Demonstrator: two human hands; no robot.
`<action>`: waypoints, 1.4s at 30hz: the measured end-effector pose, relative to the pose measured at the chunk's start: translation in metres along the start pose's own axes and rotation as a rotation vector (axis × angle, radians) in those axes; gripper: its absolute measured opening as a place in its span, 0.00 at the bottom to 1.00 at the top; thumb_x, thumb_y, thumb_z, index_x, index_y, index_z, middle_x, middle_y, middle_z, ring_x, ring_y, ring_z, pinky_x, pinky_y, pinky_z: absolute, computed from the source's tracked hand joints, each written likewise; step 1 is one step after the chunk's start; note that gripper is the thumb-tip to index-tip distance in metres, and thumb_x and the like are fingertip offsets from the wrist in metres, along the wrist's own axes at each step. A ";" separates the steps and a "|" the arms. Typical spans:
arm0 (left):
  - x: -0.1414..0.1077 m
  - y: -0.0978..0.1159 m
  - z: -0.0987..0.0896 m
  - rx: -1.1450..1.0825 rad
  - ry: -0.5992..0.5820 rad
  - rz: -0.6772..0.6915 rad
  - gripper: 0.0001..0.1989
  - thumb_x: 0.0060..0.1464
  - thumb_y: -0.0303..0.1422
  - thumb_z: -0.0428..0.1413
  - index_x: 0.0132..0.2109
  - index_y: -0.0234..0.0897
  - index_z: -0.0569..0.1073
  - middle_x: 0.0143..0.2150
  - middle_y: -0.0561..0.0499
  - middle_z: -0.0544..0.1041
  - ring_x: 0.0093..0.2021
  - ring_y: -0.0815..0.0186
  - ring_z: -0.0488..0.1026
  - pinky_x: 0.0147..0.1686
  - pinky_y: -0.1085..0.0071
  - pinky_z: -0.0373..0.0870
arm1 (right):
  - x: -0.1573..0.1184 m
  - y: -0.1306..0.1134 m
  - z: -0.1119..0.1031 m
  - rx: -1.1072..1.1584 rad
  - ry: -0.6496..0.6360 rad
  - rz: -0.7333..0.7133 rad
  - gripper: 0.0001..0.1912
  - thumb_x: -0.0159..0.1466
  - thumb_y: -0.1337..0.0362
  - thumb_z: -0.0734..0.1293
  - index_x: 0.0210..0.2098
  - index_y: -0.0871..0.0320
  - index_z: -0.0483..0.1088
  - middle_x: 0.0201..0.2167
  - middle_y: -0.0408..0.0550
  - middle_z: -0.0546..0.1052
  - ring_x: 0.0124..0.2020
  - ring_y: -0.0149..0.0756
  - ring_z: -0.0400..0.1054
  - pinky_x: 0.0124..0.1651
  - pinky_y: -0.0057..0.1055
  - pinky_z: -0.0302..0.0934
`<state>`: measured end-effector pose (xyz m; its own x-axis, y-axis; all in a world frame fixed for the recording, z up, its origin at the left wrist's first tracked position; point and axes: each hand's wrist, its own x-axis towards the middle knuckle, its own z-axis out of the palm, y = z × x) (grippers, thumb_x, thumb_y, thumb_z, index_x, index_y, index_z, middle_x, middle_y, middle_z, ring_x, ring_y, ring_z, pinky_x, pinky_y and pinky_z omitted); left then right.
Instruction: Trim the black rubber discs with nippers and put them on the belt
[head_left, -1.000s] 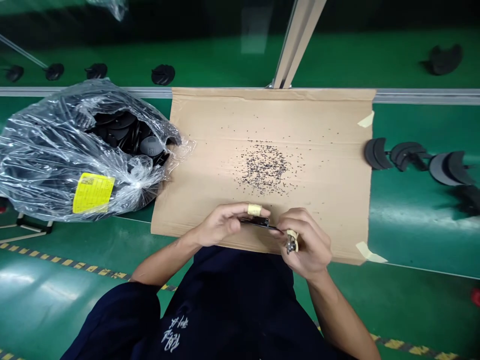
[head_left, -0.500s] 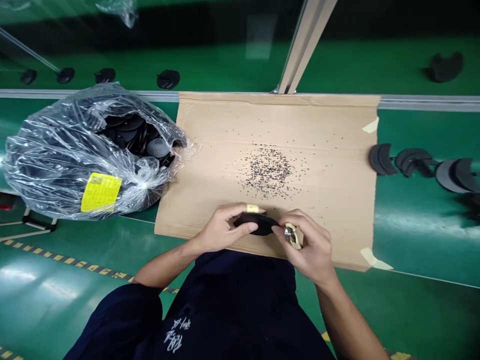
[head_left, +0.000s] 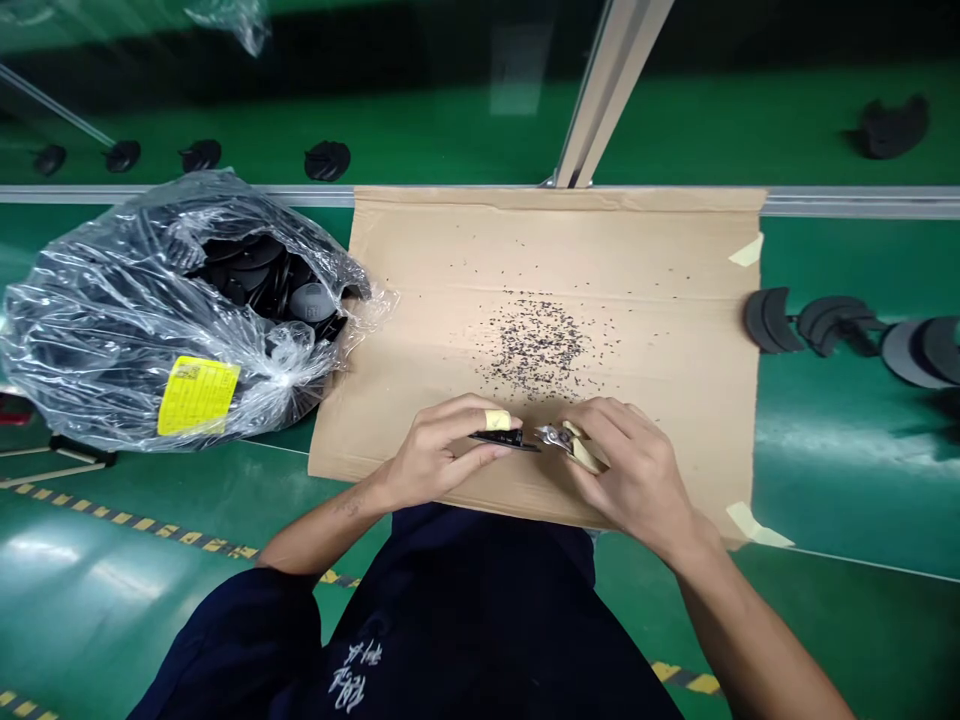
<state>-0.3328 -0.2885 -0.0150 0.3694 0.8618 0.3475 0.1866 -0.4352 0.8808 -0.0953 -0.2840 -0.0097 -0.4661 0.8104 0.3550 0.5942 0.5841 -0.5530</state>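
From the head camera, the left hand pinches a thin black plastic part edge-on between thumb and fingers; its grip is clenched on that part, and one finger wears a band of yellow tape. The right hand is just beside it, its grip clenched on a small metal cutter whose tip meets the right end of the black part. Tape also wraps a finger of that hand.

Both hands hover low over the near edge of a cardboard sheet taped flat on the green tabletop. A scatter of small dark shavings lies on the cardboard just beyond the hands.

To the left, touching the cardboard's edge, sits a clear plastic bag full of black parts, with a yellow label on its near side. To the right, off the cardboard, several curved black pieces lie in a row on the tabletop. A metal rail runs along the far edge, and more dark parts rest beyond it.
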 end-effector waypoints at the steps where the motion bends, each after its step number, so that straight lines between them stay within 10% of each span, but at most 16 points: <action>1: 0.001 -0.001 0.000 0.005 0.003 0.002 0.13 0.60 0.29 0.62 0.52 0.35 0.78 0.44 0.44 0.82 0.44 0.65 0.79 0.45 0.69 0.79 | 0.002 0.002 0.000 -0.033 -0.018 -0.013 0.07 0.65 0.71 0.64 0.42 0.55 0.69 0.34 0.51 0.78 0.33 0.41 0.72 0.35 0.36 0.63; 21: 0.010 -0.019 0.005 0.014 0.041 -0.020 0.12 0.60 0.31 0.63 0.50 0.34 0.79 0.41 0.45 0.82 0.40 0.67 0.80 0.41 0.73 0.79 | 0.030 0.018 -0.011 -0.373 -0.236 -0.203 0.11 0.63 0.77 0.60 0.30 0.55 0.65 0.24 0.46 0.71 0.23 0.37 0.61 0.28 0.34 0.51; 33: 0.015 -0.015 0.005 0.091 -0.021 0.007 0.11 0.61 0.30 0.62 0.50 0.34 0.78 0.41 0.45 0.81 0.41 0.66 0.79 0.43 0.71 0.79 | 0.025 0.021 -0.003 0.089 -0.377 0.149 0.09 0.66 0.70 0.60 0.35 0.56 0.71 0.29 0.47 0.79 0.28 0.36 0.70 0.32 0.29 0.56; 42: 0.022 -0.028 0.007 0.405 -0.097 0.047 0.15 0.66 0.32 0.56 0.57 0.35 0.75 0.45 0.42 0.80 0.44 0.63 0.78 0.45 0.67 0.78 | 0.030 0.018 -0.011 -0.434 -0.332 0.118 0.07 0.64 0.71 0.61 0.32 0.59 0.70 0.24 0.50 0.75 0.26 0.39 0.67 0.29 0.32 0.48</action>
<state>-0.3234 -0.2589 -0.0342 0.4667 0.8184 0.3354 0.5034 -0.5576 0.6600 -0.0914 -0.2488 -0.0009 -0.5200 0.8540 0.0144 0.8374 0.5131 -0.1885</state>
